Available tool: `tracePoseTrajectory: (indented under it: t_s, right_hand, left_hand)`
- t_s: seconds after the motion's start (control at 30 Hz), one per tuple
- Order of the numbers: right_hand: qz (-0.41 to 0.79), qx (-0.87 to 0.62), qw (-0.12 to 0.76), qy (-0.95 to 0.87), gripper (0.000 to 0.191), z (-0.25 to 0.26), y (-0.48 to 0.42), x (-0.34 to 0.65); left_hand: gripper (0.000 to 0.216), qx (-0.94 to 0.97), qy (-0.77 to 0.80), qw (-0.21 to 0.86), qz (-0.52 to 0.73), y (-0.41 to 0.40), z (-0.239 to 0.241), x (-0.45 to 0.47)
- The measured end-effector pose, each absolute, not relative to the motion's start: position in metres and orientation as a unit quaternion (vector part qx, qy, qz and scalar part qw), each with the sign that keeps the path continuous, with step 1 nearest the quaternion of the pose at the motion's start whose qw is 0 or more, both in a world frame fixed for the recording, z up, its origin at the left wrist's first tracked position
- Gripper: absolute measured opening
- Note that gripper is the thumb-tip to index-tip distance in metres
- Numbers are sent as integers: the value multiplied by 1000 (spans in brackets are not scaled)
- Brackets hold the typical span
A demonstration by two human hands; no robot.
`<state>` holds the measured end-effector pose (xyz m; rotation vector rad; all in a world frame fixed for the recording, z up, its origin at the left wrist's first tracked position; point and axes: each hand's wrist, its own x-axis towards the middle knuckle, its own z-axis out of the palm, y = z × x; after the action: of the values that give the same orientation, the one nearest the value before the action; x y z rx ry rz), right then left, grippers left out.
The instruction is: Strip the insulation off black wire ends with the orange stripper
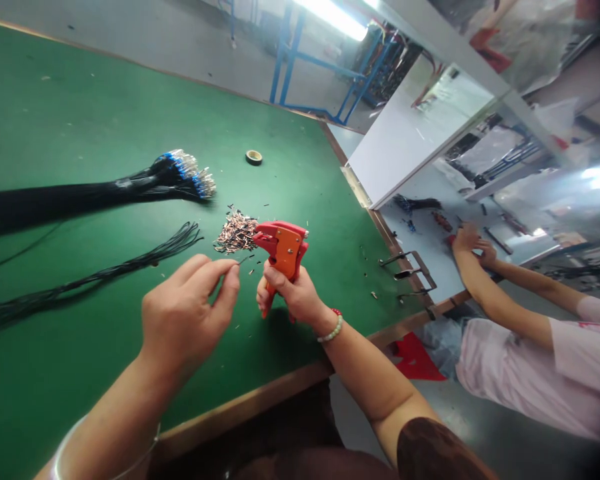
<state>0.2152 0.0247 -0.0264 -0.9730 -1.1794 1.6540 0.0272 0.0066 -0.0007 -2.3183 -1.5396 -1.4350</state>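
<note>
Between thumb and forefinger my left hand pinches a thin black wire, its end pointing toward the tool's jaws but apart from them. My right hand is wrapped round the handles of a red and orange wire stripper, held upright over the table. Behind the stripper lies a heap of stripped wire ends, copper and black. To the left a loose bunch of black wires rests on the green table. Beyond it is a thick black cable bundle with blue and silvery tips.
A roll of tape lies farther back. A metal clamp sits at the table's right edge. Past that edge, a co-worker's hands work at another bench beside a white panel. Small scraps dot the green surface.
</note>
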Motion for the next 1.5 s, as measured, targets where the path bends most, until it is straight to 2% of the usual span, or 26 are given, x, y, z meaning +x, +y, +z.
tracePoseTrajectory:
  t_s: [0.17,0.6,0.83,1.33,1.5]
  right_hand:
    - [685,-337,441,-472,48,-18,26,226]
    - [757,-307,307,-488,55,-11,28,233]
    - [774,-286,303,-477,52,-10,27,237]
    - [762,-316,273,-495,56,-10,26,239]
    - [753,-327,267,-505,51,-9,25,238]
  left_hand:
    - [17,-713,-523,-55,-464,15,-2,20]
    - [14,-649,-530,-211,-503,12,8,17]
    - [14,-624,-528,-258,-515,10,13,19]
    - [17,-663,-520,-263,-470,10,16,16]
    - [17,-680,-505,-272,-457,11,17,12]
